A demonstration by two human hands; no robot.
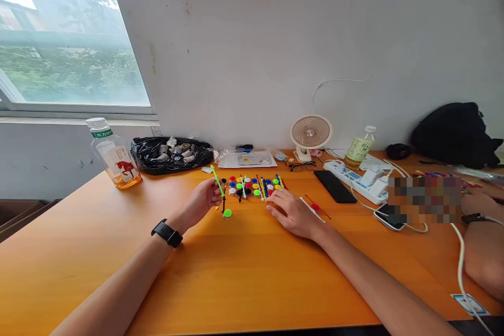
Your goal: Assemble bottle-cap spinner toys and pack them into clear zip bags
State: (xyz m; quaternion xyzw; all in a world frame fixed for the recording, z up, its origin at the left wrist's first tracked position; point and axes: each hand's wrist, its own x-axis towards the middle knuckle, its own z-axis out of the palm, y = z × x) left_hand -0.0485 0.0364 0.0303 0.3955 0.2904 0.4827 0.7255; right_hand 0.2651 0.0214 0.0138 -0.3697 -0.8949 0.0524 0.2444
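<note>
My left hand (205, 202), with a black watch on its wrist, is closed on a thin bright green plastic stick (217, 178) that stands tilted. A thin black piece (224, 205) hangs just below its fingers. Beside that, a small clear round piece with a green top (227, 214) rests on the table. My right hand (291, 212) lies low over the table, thumb apart from the fingers, its fingertips at the coloured sticks (262, 189). Those sticks lie across rows of small round pieces (232, 186) in red, blue, white, yellow, green and black.
Behind stand a black plastic bag (137, 160), a small fan (312, 132) and glasses (302, 167). A bottle (118, 163) is at left. To the right are a phone (334, 186), a power strip (350, 181), cables, another bottle (359, 149) and another person's arm (486, 252).
</note>
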